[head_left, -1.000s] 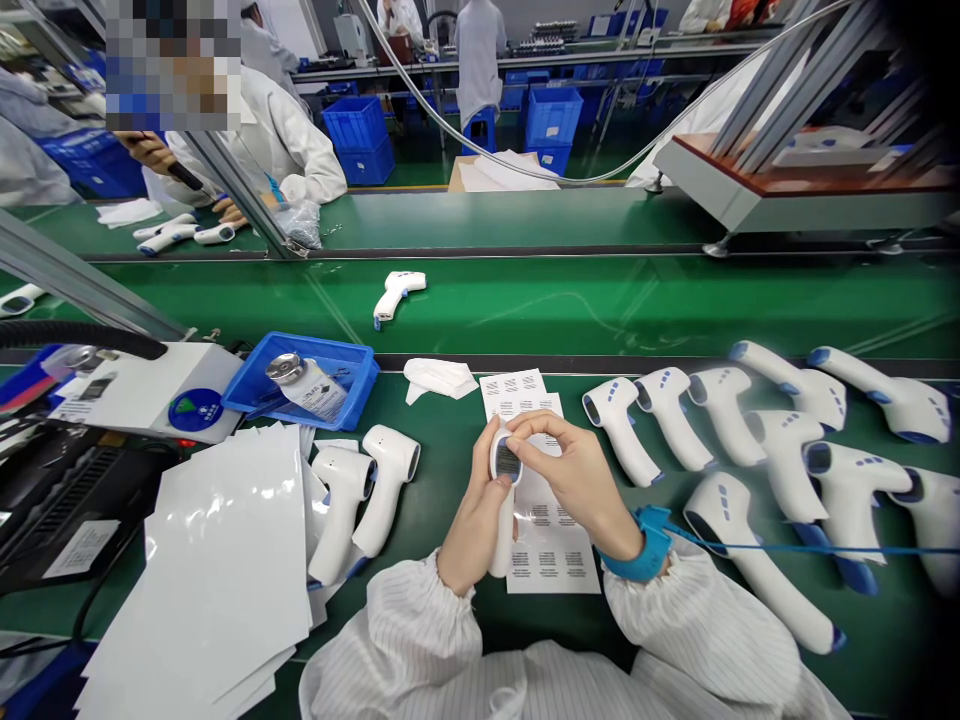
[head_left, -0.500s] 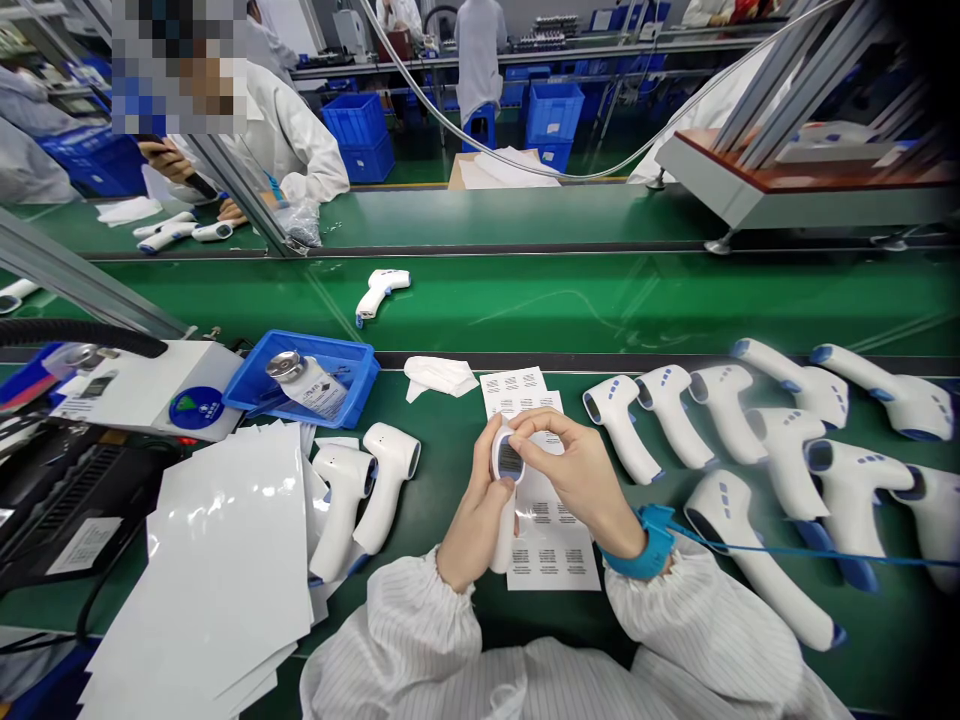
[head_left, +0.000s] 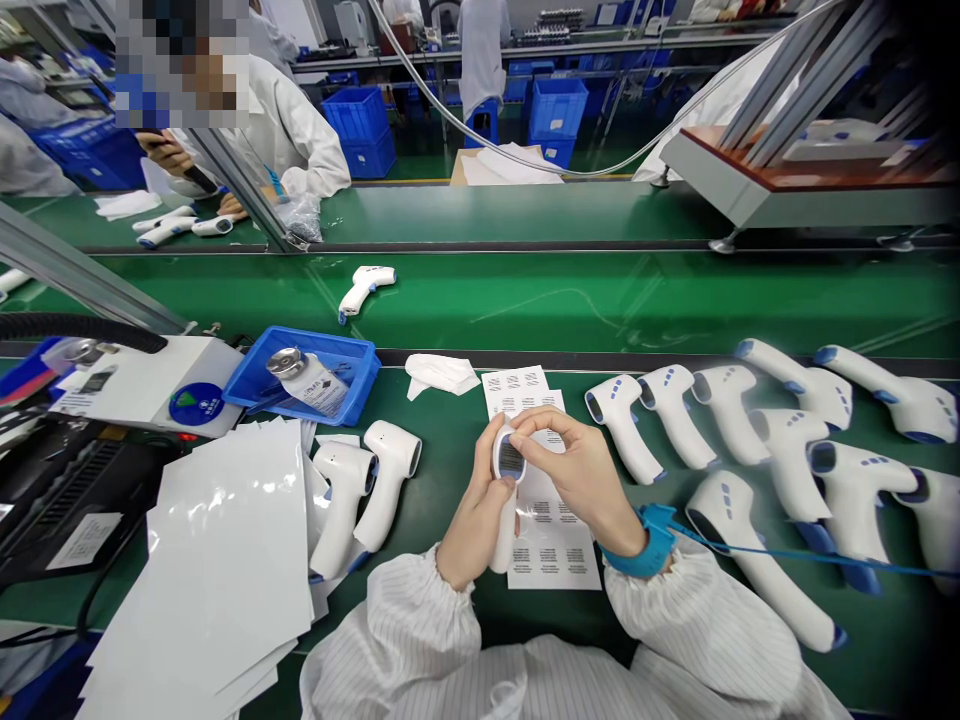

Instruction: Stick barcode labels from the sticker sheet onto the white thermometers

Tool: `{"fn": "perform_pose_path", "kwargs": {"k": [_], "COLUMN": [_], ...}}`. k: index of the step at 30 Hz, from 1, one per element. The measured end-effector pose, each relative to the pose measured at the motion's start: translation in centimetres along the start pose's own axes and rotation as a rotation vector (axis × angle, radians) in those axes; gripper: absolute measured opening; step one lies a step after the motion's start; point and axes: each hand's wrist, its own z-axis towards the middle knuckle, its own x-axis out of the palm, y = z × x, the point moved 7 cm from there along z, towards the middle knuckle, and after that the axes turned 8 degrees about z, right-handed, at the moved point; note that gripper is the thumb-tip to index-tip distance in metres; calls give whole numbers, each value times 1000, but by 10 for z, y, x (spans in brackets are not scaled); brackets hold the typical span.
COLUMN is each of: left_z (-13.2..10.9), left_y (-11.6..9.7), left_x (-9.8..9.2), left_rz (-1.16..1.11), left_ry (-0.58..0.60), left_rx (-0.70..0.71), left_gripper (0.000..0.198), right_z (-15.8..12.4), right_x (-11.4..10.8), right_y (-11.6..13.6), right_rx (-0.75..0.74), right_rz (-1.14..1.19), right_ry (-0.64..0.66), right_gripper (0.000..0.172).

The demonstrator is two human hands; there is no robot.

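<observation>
My left hand is wrapped round a white infrared thermometer, its display end turned up towards me. At the rim of the grey display, the thumb and fingers of my right hand are pinched together; whether a small piece is between them I cannot make out. Under both hands lies a label sheet with rows of printed text, overlapping a second label sheet. On the right, several white and blue thermometers lie spread out. Two more thermometers rest to the left.
A stack of glossy white sheets lies at left, beside a blue tray holding a metal-capped bottle. A crumpled white cloth sits ahead. Beyond runs a green conveyor belt. A blue cord trails right from my wristband.
The single thermometer on the conveyor belt has shifted to the left. My hands and the thermometer in them have hardly moved.
</observation>
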Motion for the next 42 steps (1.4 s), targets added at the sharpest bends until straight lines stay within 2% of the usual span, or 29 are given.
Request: {"fn": "perform_pose_path", "kwargs": {"k": [22, 26, 31, 34, 36, 39, 42], "left_z": [0, 0, 0, 0, 1, 2, 3], "left_y": [-2, -2, -7, -7, -9, -16, -21], "left_x": [0, -1, -5, -4, -2, -3, -6], "left_rz": [63, 87, 161, 140, 105, 66, 64], "left_ry": [-28, -42, -111, -92, -79, -111, -155], "left_rx": [64, 68, 147, 131, 139, 200, 230], "left_gripper": [61, 61, 61, 59, 52, 31, 22], "right_z": [2, 1, 3, 1, -3, -10, -10], "right_x": [1, 1, 1, 2, 5, 7, 7], "right_y": [7, 8, 9, 10, 13, 17, 11], "right_rx": [-22, -24, -32, -62, -104, -132, -11], "right_rz": [-34, -48, -40, -55, -88, -134, -97], "right_ry": [17, 17, 16, 21, 23, -6, -11], "right_gripper": [7, 7, 7, 8, 9, 8, 14]}}
